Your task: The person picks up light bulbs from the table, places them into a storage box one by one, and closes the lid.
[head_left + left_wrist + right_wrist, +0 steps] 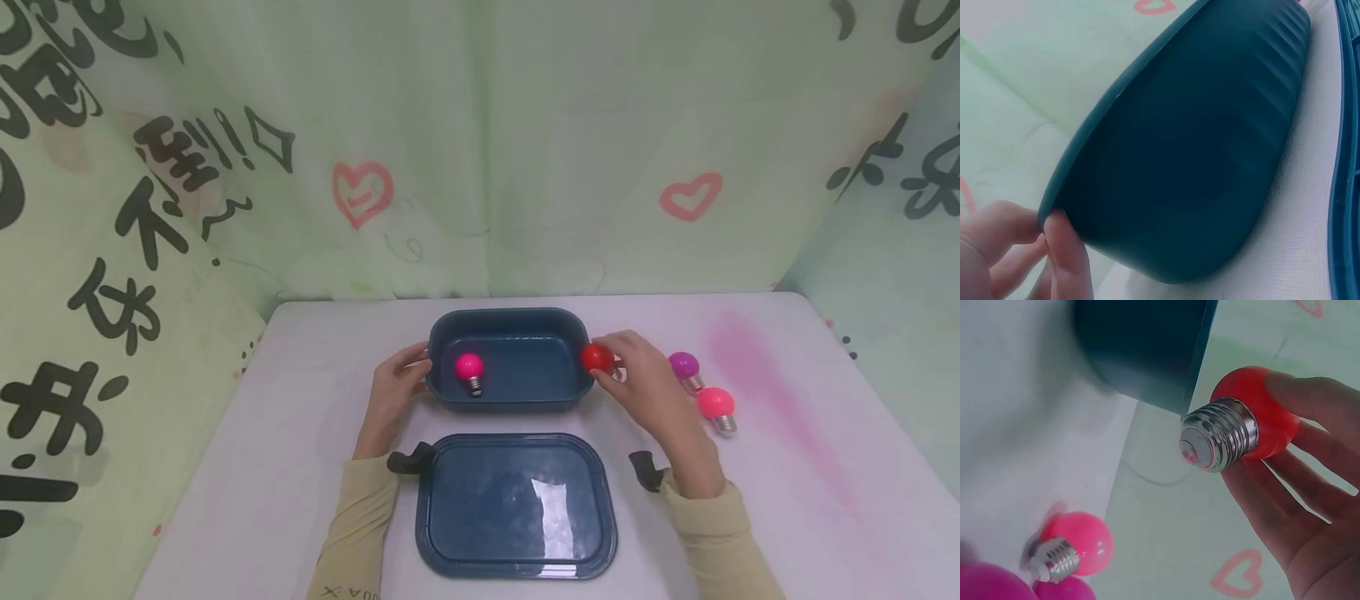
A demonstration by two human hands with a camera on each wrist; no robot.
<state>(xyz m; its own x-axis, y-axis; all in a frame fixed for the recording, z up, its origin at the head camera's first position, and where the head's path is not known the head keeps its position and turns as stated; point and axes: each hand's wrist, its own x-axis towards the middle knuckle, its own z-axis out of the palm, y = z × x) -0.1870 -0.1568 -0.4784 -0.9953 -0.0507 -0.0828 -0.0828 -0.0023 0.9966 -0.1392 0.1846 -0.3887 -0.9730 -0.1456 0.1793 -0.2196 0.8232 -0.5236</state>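
Observation:
My left hand [393, 387] pinches the left rim of a dark blue rectangular box [525, 403], its thumb and fingers on either side of the edge in the left wrist view. A hot pink light bulb [469, 366] lies inside the box, toward the left. My right hand [645, 379] holds a red light bulb [597, 357] at the box's right rim. In the right wrist view the fingers grip its round red globe [1272, 419], and the silver screw base [1219, 434] points away from the palm.
A blue lid [510, 500] lies flat on the white table [262, 500], in front of the box. Right of my right hand lie a purple bulb [683, 365] and a coral pink bulb [716, 402], close together. A pale green curtain [525, 167] with drawn hearts hangs behind.

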